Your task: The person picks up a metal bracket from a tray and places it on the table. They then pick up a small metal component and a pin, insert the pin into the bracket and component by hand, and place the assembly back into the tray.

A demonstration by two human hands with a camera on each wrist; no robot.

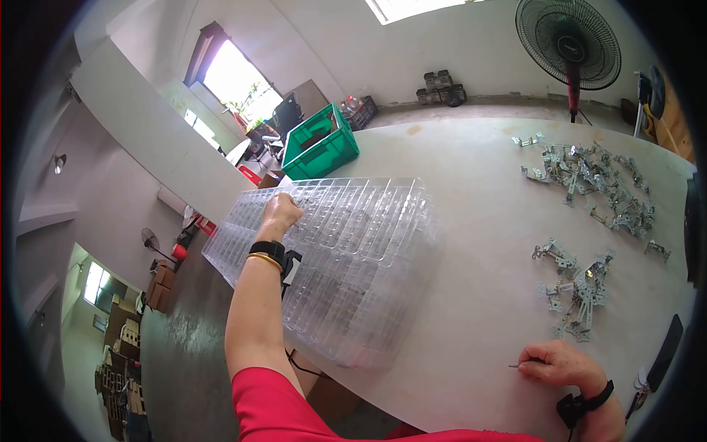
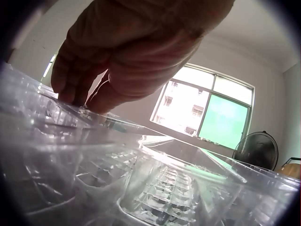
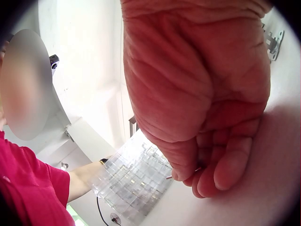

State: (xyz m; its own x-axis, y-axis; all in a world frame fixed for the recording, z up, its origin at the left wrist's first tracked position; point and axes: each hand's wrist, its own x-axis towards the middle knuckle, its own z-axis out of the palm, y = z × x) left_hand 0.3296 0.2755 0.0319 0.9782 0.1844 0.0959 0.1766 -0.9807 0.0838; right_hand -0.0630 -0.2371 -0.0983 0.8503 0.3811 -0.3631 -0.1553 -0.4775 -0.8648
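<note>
My left hand (image 1: pixel 281 212) reaches down onto the top of a stack of clear plastic compartment trays (image 1: pixel 361 221). In the left wrist view its fingers and thumb point down at a tray's edge, fingertips hidden among the clear plastic; I cannot tell what lies between them. At the table's near right, my right hand (image 1: pixel 563 363) has its fingers curled and holds a thin metal rod (image 3: pixel 170 178). Only the rod's tip sticks out past thumb and finger. Just beyond this hand lies a small pile of metal hinge-like parts (image 1: pixel 585 291).
A larger heap of similar metal parts (image 1: pixel 596 180) lies at the far right of the white table (image 1: pixel 471 221). Beyond the trays stands a green crate (image 1: pixel 324 151). A black flat object (image 1: pixel 666 350) is at the right edge. Behind the table stands a fan (image 1: pixel 568 48).
</note>
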